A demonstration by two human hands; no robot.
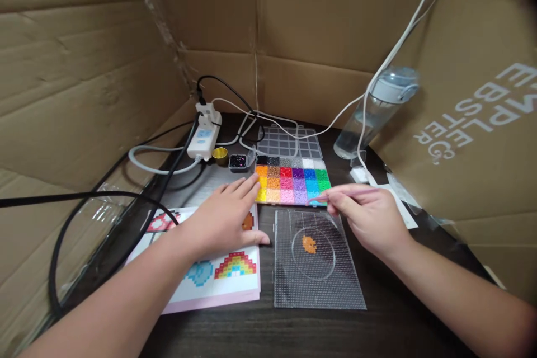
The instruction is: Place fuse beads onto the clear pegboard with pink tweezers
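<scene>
Because the pink tweezers (pixel 320 198) look light and springy, we best hold them mid-length; our right hand (pixel 373 222) pinches them, our left hand (pixel 224 217) lies spread.

White power strip (pixel 204 139) left, clear water bottle (pixel 378 109) right.

Beads (pixel 286 182) in blocks of yellow, orange, red, pink, purple, blue and green brighten a dark, wood-grained surface (pixel 210 338), alongside pink tweezers (pixel 361 191), a clear, grid-dotted pegboard (pixel 314 293) with an orange bead cluster (pixel 309 245), and a pink-edged white sheet (pixel 201 293) bearing a pixelated rainbow (pixel 235 264).
</scene>
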